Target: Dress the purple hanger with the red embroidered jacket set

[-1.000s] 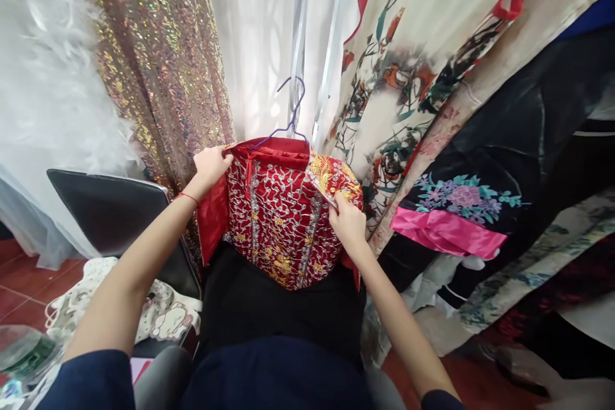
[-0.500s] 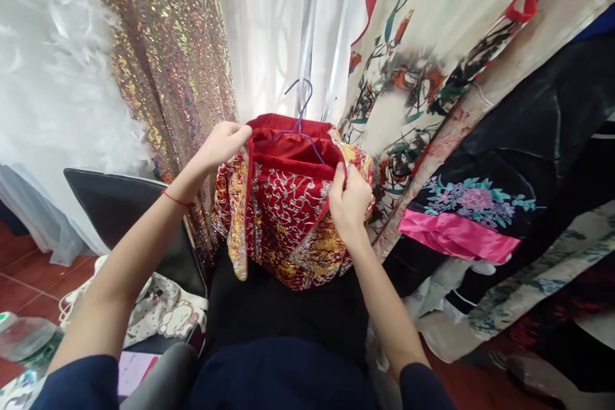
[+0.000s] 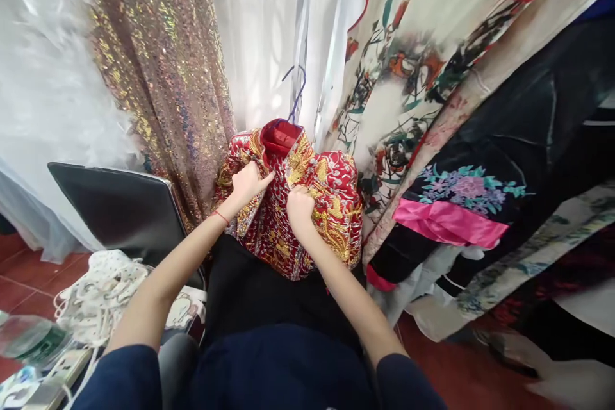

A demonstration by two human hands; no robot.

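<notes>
A red jacket [image 3: 331, 205] with gold and silver embroidery hangs on a thin purple hanger [image 3: 298, 86], its lower part lying over my lap. Only the hook and neck of the hanger show; the rest is inside the jacket. My left hand [image 3: 250, 182] is closed on the jacket's left front edge, just below the collar [image 3: 283, 134]. With fingers curled in, my right hand [image 3: 300, 206] grips the opposite front edge. Between my hands the two front edges are close together, and the red lining shows in the neck opening.
A gold sequined cloth [image 3: 168, 77] and white feathery fabric hang on the left. Beside my left arm stand a black chair back [image 3: 115, 211], a white cloth bag [image 3: 100, 295] and a plastic bottle [image 3: 36, 339]. At right hang a floral dress [image 3: 398, 77] and dark embroidered clothes [image 3: 480, 186].
My hands have moved inward from the wide-open neck. The jacket's front edges have come together over the hanger, whose arms are now covered.
</notes>
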